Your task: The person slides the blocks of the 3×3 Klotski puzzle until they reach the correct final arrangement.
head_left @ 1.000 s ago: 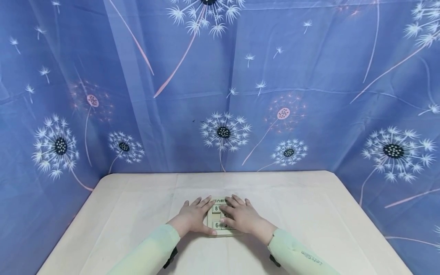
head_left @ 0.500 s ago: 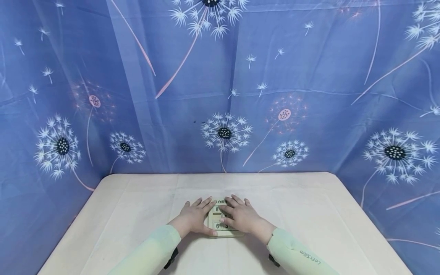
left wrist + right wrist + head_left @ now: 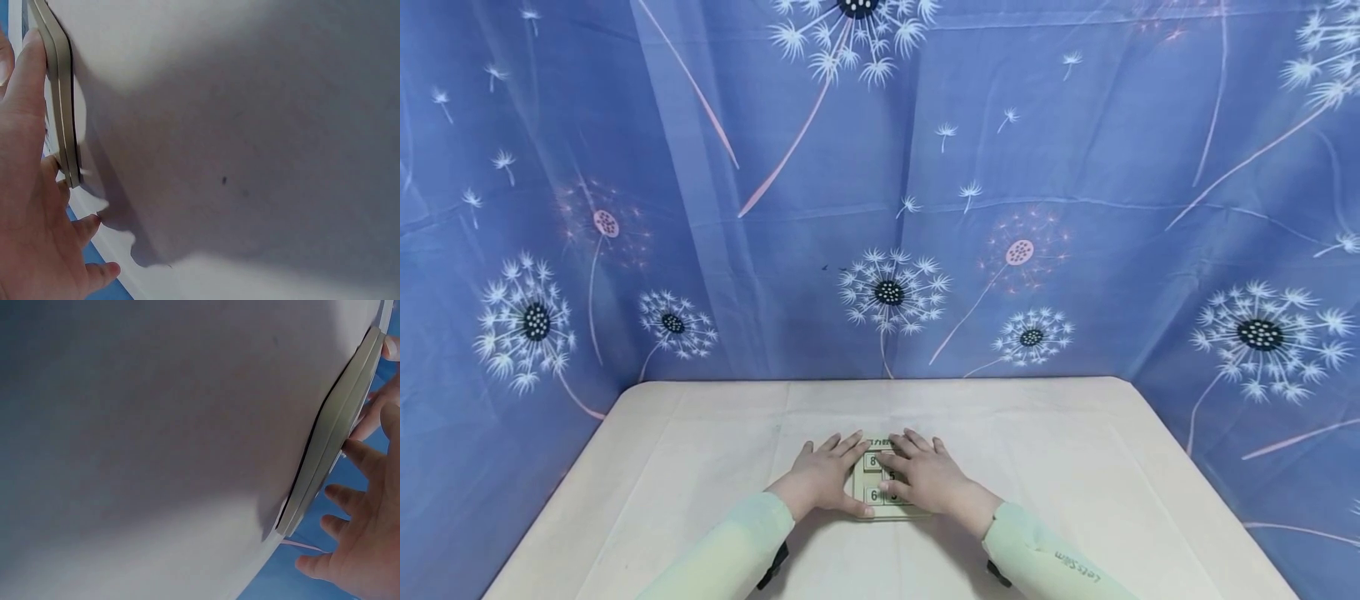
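A pale number sliding puzzle lies flat on the table, its tiles 8, 5, 6 and 3 showing. My left hand rests on its left side with fingers spread, thumb on the near left corner. Over the right part spreads my right hand, thumb and index finger over the tiles, hiding several of them. In the left wrist view, the left thumb lies along the edge of the puzzle frame. The right wrist view shows the frame's side with the right fingertips at its top edge.
The table has a cream cover and rounded far corners. Blue curtains with dandelion prints stand behind it and on both sides. Pale green sleeves cover both forearms.
The hands and puzzle keep their places; only the head view has shifted very slightly.
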`<state>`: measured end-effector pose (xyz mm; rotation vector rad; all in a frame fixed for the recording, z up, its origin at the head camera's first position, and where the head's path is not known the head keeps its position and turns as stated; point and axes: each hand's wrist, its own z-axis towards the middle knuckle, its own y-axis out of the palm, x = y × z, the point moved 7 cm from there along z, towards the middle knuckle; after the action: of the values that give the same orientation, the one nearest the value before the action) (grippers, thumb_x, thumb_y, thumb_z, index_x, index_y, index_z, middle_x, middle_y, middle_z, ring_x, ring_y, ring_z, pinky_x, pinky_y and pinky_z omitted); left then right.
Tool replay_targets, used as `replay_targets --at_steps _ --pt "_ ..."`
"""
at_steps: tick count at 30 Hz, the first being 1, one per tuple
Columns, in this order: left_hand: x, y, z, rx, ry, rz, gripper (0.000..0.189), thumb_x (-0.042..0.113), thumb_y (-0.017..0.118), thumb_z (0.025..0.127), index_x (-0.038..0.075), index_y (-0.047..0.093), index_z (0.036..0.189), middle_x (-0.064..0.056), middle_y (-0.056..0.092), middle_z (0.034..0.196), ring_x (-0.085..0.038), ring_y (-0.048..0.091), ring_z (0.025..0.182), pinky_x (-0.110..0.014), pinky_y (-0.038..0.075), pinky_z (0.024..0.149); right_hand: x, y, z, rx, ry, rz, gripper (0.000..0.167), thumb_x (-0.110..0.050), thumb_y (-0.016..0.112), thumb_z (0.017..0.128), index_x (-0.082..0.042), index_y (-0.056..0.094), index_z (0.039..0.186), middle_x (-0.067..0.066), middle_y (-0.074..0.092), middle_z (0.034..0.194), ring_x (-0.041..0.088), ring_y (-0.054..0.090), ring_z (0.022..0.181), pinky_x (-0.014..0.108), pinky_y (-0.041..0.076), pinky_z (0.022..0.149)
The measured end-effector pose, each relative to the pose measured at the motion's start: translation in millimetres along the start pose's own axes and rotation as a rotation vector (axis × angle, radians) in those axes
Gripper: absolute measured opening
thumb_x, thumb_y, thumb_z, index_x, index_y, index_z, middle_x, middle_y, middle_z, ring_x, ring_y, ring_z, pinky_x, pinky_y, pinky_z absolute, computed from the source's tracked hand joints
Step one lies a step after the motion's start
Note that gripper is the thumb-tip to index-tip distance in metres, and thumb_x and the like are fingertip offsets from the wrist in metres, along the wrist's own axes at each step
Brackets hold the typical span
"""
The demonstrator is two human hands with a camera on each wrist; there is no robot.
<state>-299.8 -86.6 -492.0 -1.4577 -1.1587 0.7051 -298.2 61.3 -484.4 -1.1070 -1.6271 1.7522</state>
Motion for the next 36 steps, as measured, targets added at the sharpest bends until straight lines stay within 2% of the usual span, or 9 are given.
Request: replay_targets --at_steps 11,36 --pt "-0.6 2.7 -0.1 -0.01 -0.01 0.002 0.11 0.076 0.076 0.072 0.024 0.037 0.16 0.003 0.031 0.171 -0.033 0.035 0.155 -0.067 0.031 0.123 -2 2 -4.4 0.011 -0.02 0.008 0.054 -0.053 0.058 0.099 -0.023 0.061 0.144 0.013 0.047 0.16 0.042 0.039 0.151 0.075 0.033 0.116" --pt "2.9 -4.0 -2.8 0.005 -0.003 0.019 0.11 0.075 0.077 0.072 0.023 0.038 0.159 0.003 0.033 0.17 -0.032 0.037 0.154 -0.066 0.033 0.122 -5 -3 -12.4 0.019 -0.053 0.028 0.05 -0.049 0.058 0.1 -0.021 0.064 0.141 0.015 0.049 0.159 0.043 0.041 0.149 0.078 0.035 0.112"
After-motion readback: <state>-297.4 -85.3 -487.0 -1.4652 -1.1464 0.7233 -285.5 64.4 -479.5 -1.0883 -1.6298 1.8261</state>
